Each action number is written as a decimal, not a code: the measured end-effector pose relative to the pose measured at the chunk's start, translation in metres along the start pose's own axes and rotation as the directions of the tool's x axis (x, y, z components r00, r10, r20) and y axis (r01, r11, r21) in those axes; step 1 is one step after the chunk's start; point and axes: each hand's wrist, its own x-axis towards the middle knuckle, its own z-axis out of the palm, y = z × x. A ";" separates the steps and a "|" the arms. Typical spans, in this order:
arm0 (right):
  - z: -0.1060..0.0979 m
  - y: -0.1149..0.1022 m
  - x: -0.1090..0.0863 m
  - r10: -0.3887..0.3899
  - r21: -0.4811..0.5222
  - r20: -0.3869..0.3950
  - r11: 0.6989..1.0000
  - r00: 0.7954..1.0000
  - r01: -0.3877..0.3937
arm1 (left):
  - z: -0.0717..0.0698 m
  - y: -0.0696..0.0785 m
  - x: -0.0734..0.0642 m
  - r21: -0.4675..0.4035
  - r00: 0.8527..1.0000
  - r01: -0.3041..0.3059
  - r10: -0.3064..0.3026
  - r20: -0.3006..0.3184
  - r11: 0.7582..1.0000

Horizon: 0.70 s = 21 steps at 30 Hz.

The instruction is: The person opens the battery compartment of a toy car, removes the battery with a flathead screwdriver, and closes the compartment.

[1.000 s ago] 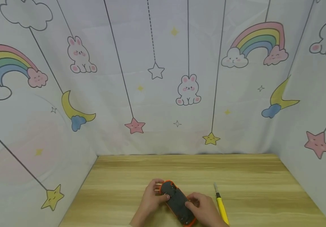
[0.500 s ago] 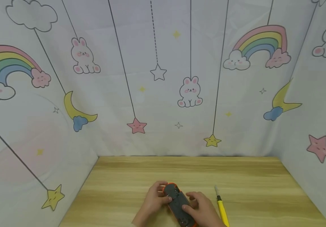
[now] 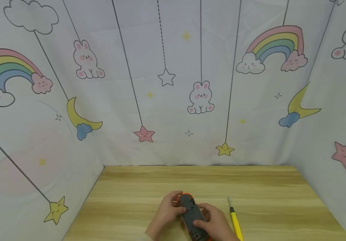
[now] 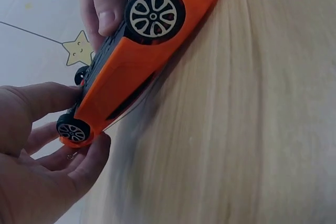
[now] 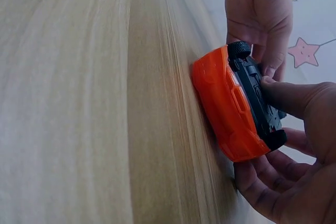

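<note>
An orange toy car (image 3: 192, 217) is held upside down low over the wooden table, its dark grey underside facing up. At the car's far end, my left hand (image 3: 168, 211) grips it, thumb on the underside and fingers round the edge. The near part is in my right hand (image 3: 216, 221), whose thumb presses the underside while the fingers curl round the side. In the left wrist view the orange side of the toy car (image 4: 121, 72) shows two black wheels with silver spokes. One end of the toy car (image 5: 231, 108) faces the right wrist view.
A yellow-handled screwdriver (image 3: 235, 221) lies on the wooden table (image 3: 124, 194), right of the right hand, its tip pointing away. White cloth walls (image 3: 167, 110) printed with rabbits, stars and rainbows enclose the table at the back and sides.
The toy car and my left hand have shifted slightly right, and the car has turned a little more upright in view. My right thumb has slid further across the underside. The screwdriver stays put.
</note>
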 end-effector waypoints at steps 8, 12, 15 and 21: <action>0.003 -0.001 -0.003 0.030 -0.024 -0.062 0.999 0.998 -0.032 | 0.005 0.008 -0.006 0.114 0.999 0.016 -0.012 -0.042 0.993; 0.005 -0.002 -0.003 0.050 -0.044 -0.090 0.998 0.995 -0.055 | 0.003 0.006 -0.013 0.156 0.998 0.016 -0.007 -0.063 0.988; 0.005 -0.003 -0.004 0.065 -0.052 -0.107 0.996 0.992 -0.071 | 0.001 0.005 -0.019 0.162 0.998 0.000 0.010 -0.058 0.987; 0.007 -0.005 -0.004 0.068 -0.091 -0.148 0.993 0.987 -0.082 | 0.000 0.007 -0.028 0.156 1.000 0.022 -0.019 -0.017 0.988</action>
